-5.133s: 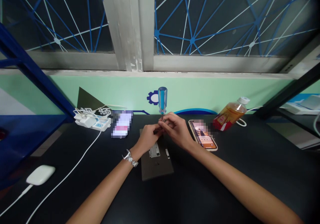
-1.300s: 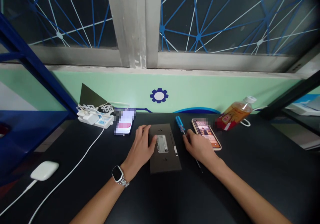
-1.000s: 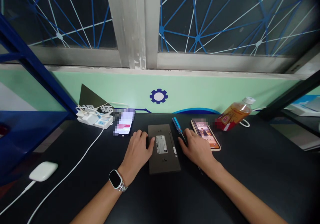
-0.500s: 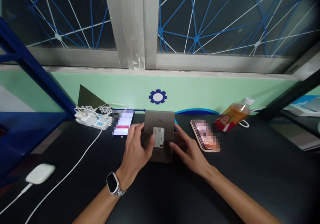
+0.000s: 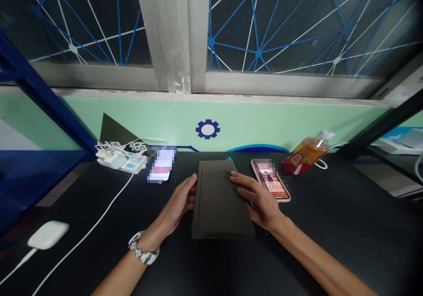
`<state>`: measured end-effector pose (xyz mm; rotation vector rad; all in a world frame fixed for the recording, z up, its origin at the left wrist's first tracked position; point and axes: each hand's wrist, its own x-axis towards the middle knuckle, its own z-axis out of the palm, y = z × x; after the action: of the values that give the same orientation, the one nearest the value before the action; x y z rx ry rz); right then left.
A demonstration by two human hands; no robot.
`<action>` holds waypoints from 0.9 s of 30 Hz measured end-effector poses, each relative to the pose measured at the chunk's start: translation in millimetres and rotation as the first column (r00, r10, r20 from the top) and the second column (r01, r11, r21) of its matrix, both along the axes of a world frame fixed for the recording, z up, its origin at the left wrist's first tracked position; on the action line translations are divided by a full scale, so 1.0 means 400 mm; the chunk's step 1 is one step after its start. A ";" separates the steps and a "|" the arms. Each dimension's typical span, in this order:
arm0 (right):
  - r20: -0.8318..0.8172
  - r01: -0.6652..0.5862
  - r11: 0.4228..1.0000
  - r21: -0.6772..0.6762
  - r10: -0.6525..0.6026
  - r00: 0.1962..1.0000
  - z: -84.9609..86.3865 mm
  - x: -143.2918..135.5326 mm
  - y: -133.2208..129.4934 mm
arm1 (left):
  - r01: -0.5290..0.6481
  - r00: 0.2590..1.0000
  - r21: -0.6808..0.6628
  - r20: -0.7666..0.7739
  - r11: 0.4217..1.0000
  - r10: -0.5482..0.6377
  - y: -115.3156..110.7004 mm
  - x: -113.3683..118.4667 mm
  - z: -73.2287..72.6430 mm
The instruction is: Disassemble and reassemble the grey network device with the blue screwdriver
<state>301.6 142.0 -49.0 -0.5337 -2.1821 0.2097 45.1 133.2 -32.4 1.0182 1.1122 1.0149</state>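
Dark flat box (image 5: 220,199) now turned over, plain face up, left hand (image 5: 176,207) at its left edge, grip unclear, right hand (image 5: 263,202) spread over its right edge

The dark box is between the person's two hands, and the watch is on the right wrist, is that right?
Not quite: the head view shows the watch on the left wrist, not the right. The dark box is indeed between the left hand and the right hand.
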 end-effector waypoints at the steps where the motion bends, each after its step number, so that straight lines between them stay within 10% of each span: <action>1: 0.010 -0.010 1.000 -0.005 0.010 1.000 -0.005 -0.002 0.000 | 0.033 0.997 -0.053 0.077 0.998 -0.029 0.000 0.000 -0.003; 7: -0.106 0.259 0.930 -0.261 -0.294 0.950 -0.011 -0.025 0.009 | 0.033 0.978 -0.056 0.209 0.998 -0.021 -0.001 0.004 -0.016; 10: -0.143 0.233 0.738 -0.634 -0.407 0.902 -0.001 -0.028 0.012 | 0.036 0.982 -0.033 0.188 0.999 -0.029 0.003 0.006 -0.022; 15: 0.015 0.091 0.414 -0.906 -0.184 0.983 0.014 -0.035 -0.006 | 0.064 0.987 -0.025 0.150 0.998 -0.060 0.006 0.010 -0.033; 27: -0.167 0.143 0.486 -0.862 -0.539 0.826 0.070 0.032 0.043 | 0.008 0.999 -0.112 0.046 0.994 -0.003 0.022 -0.027 -0.017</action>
<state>314.3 159.1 -20.8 -1.3222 -1.3672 1.0664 34.2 141.9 -39.2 0.9037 1.1152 0.9560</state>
